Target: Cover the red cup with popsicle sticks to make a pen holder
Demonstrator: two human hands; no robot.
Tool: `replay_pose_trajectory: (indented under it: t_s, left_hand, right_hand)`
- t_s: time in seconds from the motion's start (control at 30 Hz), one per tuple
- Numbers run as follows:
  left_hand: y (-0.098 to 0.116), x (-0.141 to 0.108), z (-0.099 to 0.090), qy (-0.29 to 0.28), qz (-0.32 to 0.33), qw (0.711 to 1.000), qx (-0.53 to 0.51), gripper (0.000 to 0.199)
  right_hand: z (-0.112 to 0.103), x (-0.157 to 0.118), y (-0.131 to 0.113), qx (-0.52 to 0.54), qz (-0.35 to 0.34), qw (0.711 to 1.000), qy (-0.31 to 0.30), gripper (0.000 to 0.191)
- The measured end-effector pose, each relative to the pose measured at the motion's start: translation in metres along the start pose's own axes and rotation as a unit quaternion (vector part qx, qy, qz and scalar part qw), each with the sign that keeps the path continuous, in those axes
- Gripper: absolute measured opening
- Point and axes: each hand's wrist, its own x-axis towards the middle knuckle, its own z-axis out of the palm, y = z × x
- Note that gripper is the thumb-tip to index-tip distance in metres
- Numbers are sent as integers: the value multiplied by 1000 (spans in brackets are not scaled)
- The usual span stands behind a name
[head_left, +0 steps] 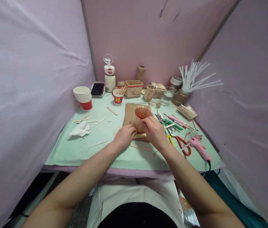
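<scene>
A cup-shaped holder faced with upright wooden craft sticks (pixel 137 119), red on its inside, stands at the middle of the table on a piece of brown cardboard (pixel 128 110). My left hand (pixel 125 136) is closed at its lower left side, fingers against the sticks. With fingertips pinched together, my right hand (pixel 154 130) grips its near right side; whether a loose stick is also between those fingers is hidden. Just in front of the holder, a short wooden strip (pixel 140 136) lies near both hands.
To the right lie red-handled scissors (pixel 181 145), green-handled pliers (pixel 174 124) and a pink glue gun (pixel 199 148) with its cord. Stacked paper cups (pixel 82 95), a white bottle (pixel 110 77), a stick basket (pixel 134 88) and white glue sticks (pixel 193 74) line the back. Crumpled tissue (pixel 79 129) lies left.
</scene>
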Motion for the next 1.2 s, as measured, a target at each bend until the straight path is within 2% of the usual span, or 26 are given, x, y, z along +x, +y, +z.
replay_pose_trajectory:
  t_s: [0.23, 0.43, 0.57, 0.73, 1.0, 1.2]
  left_hand:
    - [3, -8, 2, -1, 24, 999, 43, 26]
    - [1, -8, 7, 5, 36, 999, 26, 28]
    - [2, -7, 6, -11, 38, 999, 27, 28]
    - [2, -7, 5, -23, 39, 998, 44, 29]
    - [1, -7, 5, -18, 50, 997, 49, 27]
    - [-2, -8, 8, -11, 53, 998, 39, 28]
  right_hand:
    - [1, 3, 0, -32, 5, 999, 34, 23]
    - [-3, 2, 1, -22, 21, 998, 62, 22]
    - [-3, 1, 4, 7, 16, 999, 52, 22]
    - [0, 1, 7, -7, 10, 1000, 28, 19]
    - [3, -1, 8, 5, 43, 998, 54, 17]
    - [4, 0, 8, 8, 43, 997, 59, 14]
